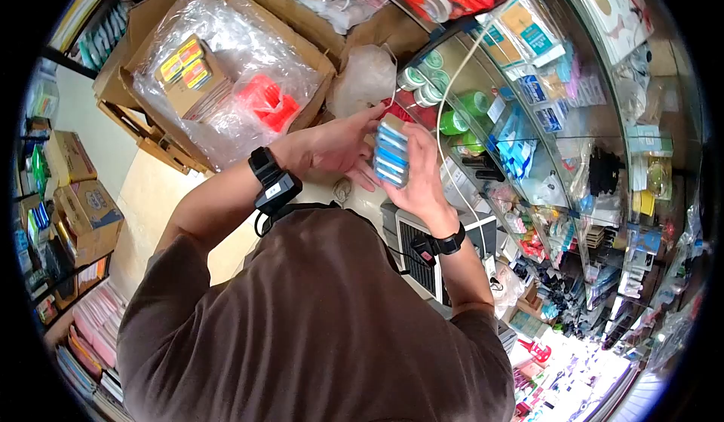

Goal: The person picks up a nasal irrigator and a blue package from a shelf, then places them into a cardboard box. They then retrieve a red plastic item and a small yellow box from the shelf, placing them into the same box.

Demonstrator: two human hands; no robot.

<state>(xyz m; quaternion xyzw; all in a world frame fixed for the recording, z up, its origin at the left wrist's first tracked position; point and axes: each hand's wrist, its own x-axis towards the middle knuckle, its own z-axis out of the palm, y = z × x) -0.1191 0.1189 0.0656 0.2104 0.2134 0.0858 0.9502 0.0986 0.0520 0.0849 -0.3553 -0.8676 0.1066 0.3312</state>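
Note:
My right hand (424, 171) is wrapped round a small clear pack with blue and white stripes (391, 153), held upright near the middle of the view. Just left of the pack is my left hand (338, 147), its fingers apart, with the fingertips close to the pack's left side; nothing is seen in it. Whether those fingertips touch the pack is unclear. Both wrists wear black straps with small devices. Behind the hands stands a glass shelf holding green and white rolls (431, 79).
An open cardboard box (323, 94) lined with plastic holds yellow-labelled cartons (188, 75) and a red item (268, 103). Glass shelves of packaged goods line the right. A white cable (445, 105) hangs beside my right hand. Brown boxes (87, 214) stand at left.

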